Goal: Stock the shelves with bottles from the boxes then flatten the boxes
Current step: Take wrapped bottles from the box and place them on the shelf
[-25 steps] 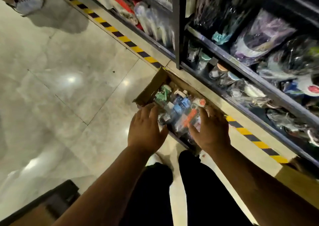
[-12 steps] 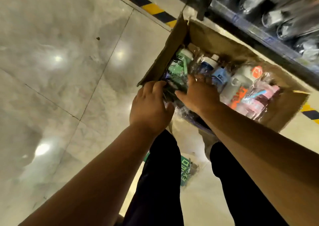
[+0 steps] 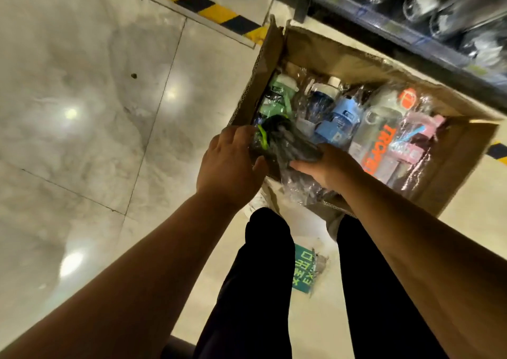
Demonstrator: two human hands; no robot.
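Black in slippery plastic wrap, the bottle (image 3: 285,141) lies over the cardboard box's (image 3: 343,65) near left corner; we clasp it with left hand (image 3: 230,163) and right hand (image 3: 325,168), probably so it cannot slip.

One cardboard box (image 3: 343,65) is sitting open, six wrapped bottles (image 3: 340,117) are showing, and two hands are gripping one: left hand (image 3: 230,166), right hand (image 3: 326,166).

open top on box (image 3: 356,66), reach from above | packed with wrapped bottles (image 3: 341,120) | upright flap (image 3: 264,65) on left | shelf (image 3: 411,39) just behind | near-left corner taken by left hand (image 3: 230,166), right hand (image 3: 326,168), dark bottle (image 3: 288,141) | open floor (image 3: 96,111) left
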